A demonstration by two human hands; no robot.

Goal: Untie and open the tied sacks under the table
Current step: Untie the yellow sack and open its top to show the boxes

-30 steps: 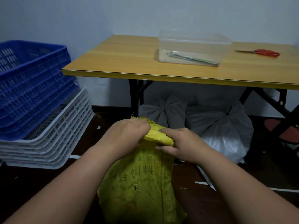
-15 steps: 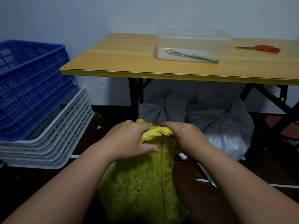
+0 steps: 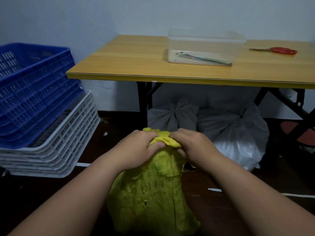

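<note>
Dark flooring in front of the table carried the yellow sack, standing upright with its bunched neck directly between both hands. Left hand and right hand each gripped that neck, equally near; two grey sacks waited beyond them.

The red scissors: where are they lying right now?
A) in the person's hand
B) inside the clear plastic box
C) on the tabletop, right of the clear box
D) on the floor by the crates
C: the red scissors lie flat on the wooden table, right of the clear box.
</note>
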